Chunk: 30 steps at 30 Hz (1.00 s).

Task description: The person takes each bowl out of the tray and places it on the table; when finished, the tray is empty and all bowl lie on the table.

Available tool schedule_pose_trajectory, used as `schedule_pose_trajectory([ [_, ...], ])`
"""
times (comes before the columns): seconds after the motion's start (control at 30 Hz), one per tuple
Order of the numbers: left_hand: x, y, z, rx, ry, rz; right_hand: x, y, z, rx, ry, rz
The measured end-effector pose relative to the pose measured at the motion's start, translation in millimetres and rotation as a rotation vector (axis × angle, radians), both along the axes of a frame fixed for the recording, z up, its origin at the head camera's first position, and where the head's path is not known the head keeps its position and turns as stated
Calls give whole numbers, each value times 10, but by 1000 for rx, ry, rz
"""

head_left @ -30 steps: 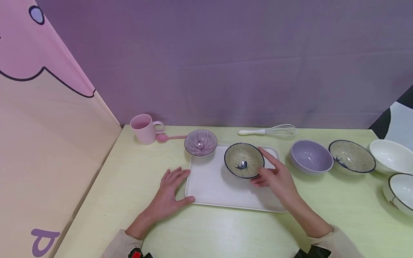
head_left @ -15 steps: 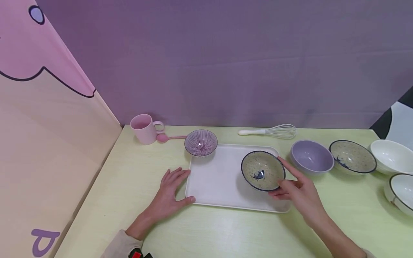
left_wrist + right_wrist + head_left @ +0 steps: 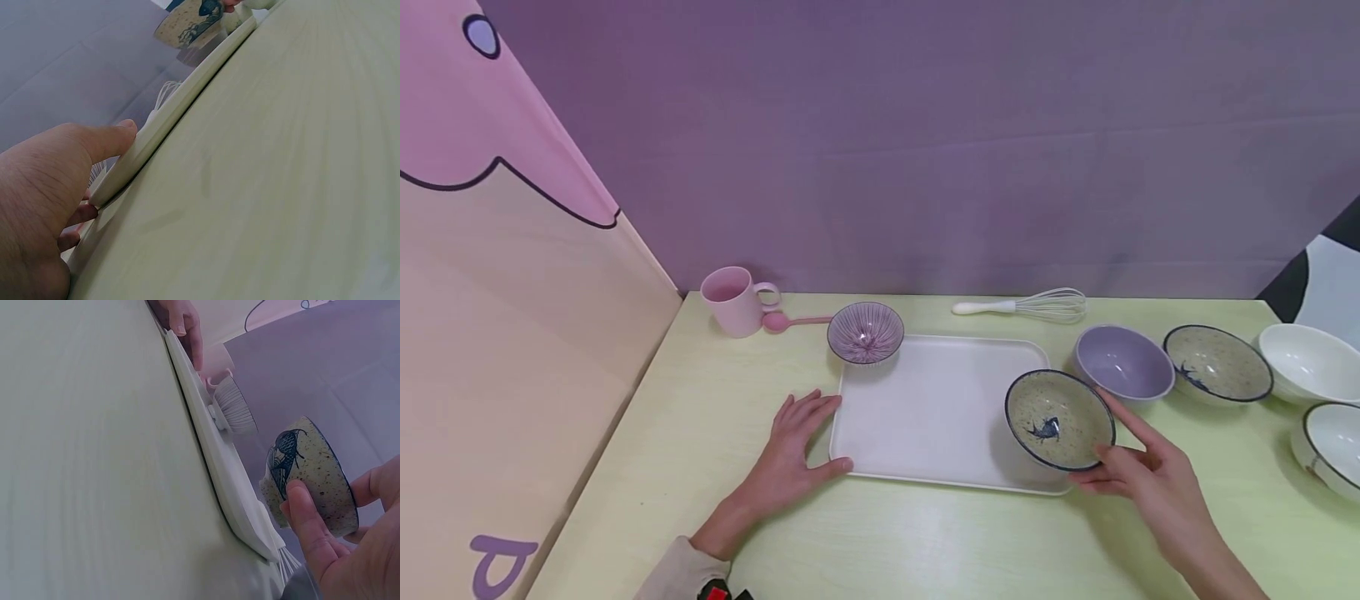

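Note:
My right hand [image 3: 1157, 479] grips a speckled beige bowl with a dark blue rim [image 3: 1052, 429] by its right side. In the head view the bowl overlaps the white rectangular tray's [image 3: 925, 417] right front corner. From the right wrist view the bowl [image 3: 322, 478] hangs above the tray, its blue fish-like drawing showing outside. At the tray's left front corner rests my left hand [image 3: 793, 458], fingers spread, thumb on the rim. The left wrist view shows that thumb lying along the tray edge [image 3: 169, 119]. A small purple-striped bowl [image 3: 866, 333] stands at the tray's back left corner.
A pink mug [image 3: 735, 302] and pink spoon [image 3: 778, 322] lie back left. Behind the tray is a white-handled whisk [image 3: 1037, 306]. To the right stand a lilac bowl [image 3: 1123, 362], another speckled bowl [image 3: 1217, 364], a white bowl [image 3: 1311, 362] and a dark-rimmed white bowl [image 3: 1333, 446].
My right hand has carried the speckled bowl rightward and toward me, from the tray's middle to over its right front corner. The left hand has stayed in place.

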<state>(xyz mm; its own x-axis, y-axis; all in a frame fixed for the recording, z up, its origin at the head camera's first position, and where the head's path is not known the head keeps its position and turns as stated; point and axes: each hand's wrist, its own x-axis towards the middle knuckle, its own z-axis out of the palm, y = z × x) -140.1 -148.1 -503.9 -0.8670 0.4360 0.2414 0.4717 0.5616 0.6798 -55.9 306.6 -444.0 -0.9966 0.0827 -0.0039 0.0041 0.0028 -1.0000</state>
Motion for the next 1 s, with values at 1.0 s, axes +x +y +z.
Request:
schedule_pose_trajectory([
  [1.0, -5, 0, -1, -17, -2, 6, 452, 591, -128, -72, -141, -217],
])
